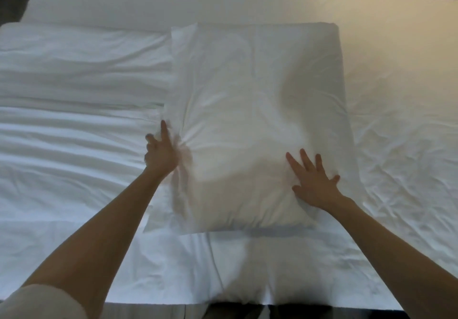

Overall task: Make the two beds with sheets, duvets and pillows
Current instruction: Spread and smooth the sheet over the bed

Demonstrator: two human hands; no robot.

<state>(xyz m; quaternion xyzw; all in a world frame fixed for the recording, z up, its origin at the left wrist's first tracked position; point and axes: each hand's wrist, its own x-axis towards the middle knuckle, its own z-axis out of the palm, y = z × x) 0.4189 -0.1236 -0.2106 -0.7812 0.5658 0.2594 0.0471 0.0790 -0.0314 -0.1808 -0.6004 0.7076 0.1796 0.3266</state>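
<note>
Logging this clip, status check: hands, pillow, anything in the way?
Left hand pushed into pillow left edge, grip unclear. Right hand open, flat on pillow. Pillow lies on bed, rumpled bedding to its left. Nothing in the way.

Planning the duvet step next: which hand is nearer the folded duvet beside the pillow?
Left. The left hand is at the pillow's left edge, beside the duvet; the right hand lies flat on the pillow's near right part.
</note>
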